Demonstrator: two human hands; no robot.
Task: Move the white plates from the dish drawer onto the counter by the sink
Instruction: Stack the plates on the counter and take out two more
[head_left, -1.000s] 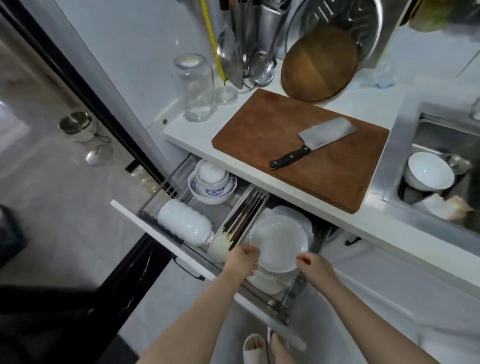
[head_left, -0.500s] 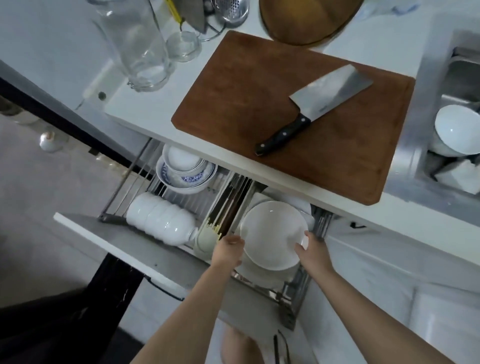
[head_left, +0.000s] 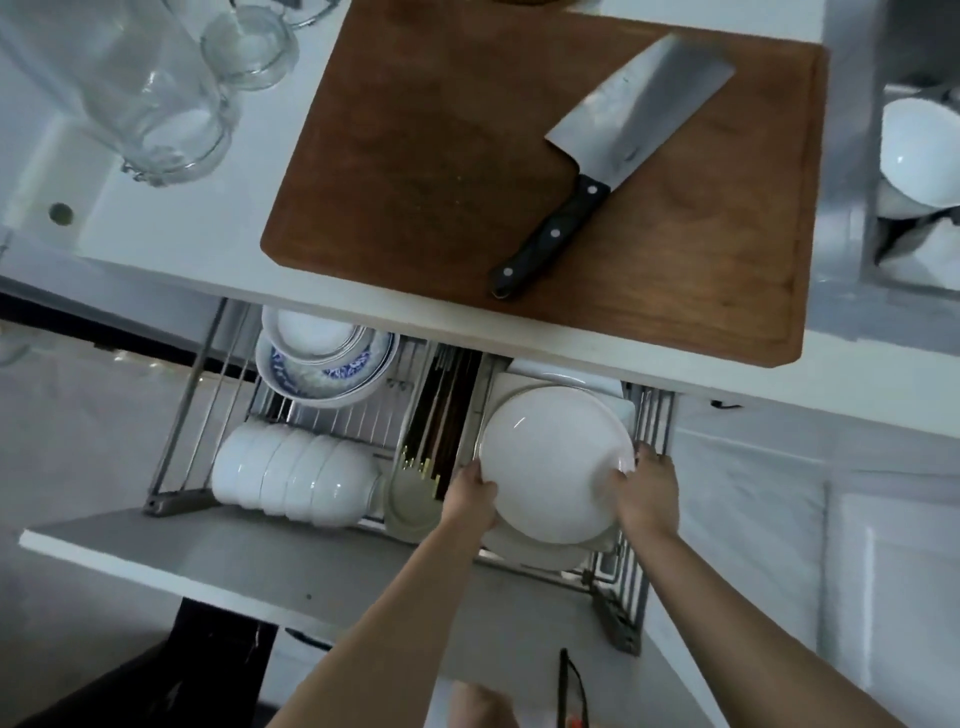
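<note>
A stack of round white plates (head_left: 553, 457) sits in the right section of the pulled-out wire dish drawer (head_left: 631, 618). My left hand (head_left: 470, 499) grips the stack's left rim and my right hand (head_left: 647, 493) grips its right rim. More white plates (head_left: 535, 553) show below the top one, and a squarish white dish (head_left: 561, 371) lies behind it under the counter edge. The white counter (head_left: 171, 234) runs above the drawer, and the steel sink (head_left: 852, 171) is at the right.
A wooden cutting board (head_left: 467, 171) with a cleaver (head_left: 618, 150) fills the counter middle. Glass jars (head_left: 130, 88) stand at the left. The sink holds white bowls (head_left: 919, 150). The drawer also holds a row of white bowls (head_left: 296, 475), blue-patterned bowls (head_left: 327, 364) and chopsticks (head_left: 441, 431).
The view has moved closer and more directly over the drawer. My right hand has closed in on the plates' right rim; both hands now hold the stack.
</note>
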